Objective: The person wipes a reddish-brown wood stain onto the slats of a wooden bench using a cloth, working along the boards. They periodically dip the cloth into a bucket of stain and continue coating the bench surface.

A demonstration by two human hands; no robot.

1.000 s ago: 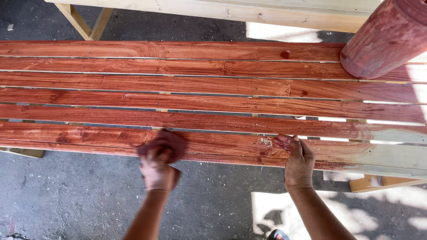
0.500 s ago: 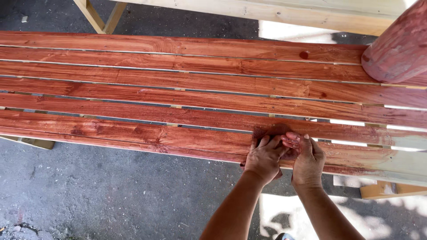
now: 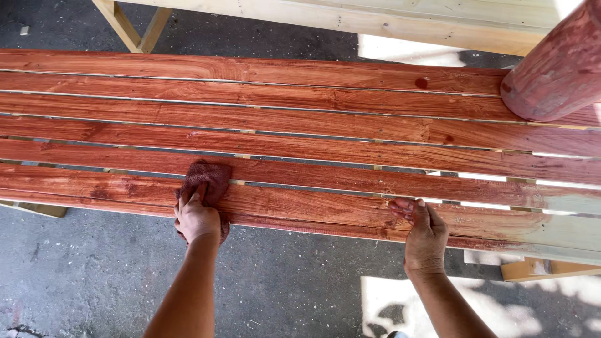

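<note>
While the rag [image 3: 206, 179] lies flat on the nearest red plank [image 3: 300, 206], its near end tucked under my fingertips, my left hand [image 3: 196, 216] presses it down with fingers curled over it; my right hand [image 3: 424, 231] rests well apart, fingers loosely bent on the plank's edge, holding nothing

No packages, labels, signs or screens show anywhere in this view.
</note>
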